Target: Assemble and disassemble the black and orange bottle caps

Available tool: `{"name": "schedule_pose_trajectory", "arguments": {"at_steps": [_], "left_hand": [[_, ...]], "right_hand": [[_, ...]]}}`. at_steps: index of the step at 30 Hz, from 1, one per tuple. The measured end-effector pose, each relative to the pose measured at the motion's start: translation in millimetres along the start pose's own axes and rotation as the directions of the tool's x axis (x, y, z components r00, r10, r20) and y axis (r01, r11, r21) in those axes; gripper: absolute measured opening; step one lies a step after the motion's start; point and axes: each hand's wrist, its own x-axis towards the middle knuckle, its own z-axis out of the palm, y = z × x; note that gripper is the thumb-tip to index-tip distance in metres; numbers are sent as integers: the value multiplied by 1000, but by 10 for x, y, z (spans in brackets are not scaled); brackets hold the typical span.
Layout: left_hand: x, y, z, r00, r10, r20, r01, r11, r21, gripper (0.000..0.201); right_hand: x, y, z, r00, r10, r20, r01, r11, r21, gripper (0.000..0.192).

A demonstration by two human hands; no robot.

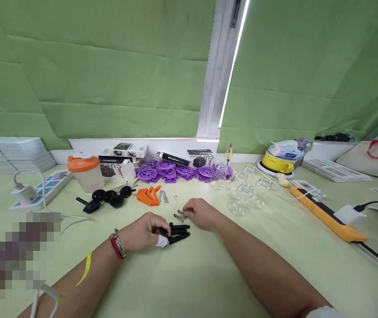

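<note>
Assembly at the counter (189,282), with places given relative to the black rods (178,233). The left hand (141,234) is closed around their near ends, pinning them to the counter; the right hand (202,213), just behind them, pinches at the small metal springs (180,216) with thumb and fingertips. Good practice, judged from this view: hold the rods flat and lift one spring at a time. Orange clips (148,195) and black knobs (107,198) lie behind and to the left, glass jars (243,194) behind and to the right; in front of the rods the counter offers open room.
</note>
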Motion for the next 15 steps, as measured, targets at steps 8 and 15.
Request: {"name": "schedule_pose_trajectory", "arguments": {"at_steps": [8, 15], "left_hand": [[-6, -2, -3, 1000, 7, -1, -7, 1000, -1, 22], [3, -6, -5, 1000, 2, 0, -2, 1000, 7, 22]], "right_hand": [[-16, -53, 5, 1000, -12, 4, 12, 997, -81, 23], [-23, -44, 9, 998, -55, 7, 55, 994, -92, 34]]}}
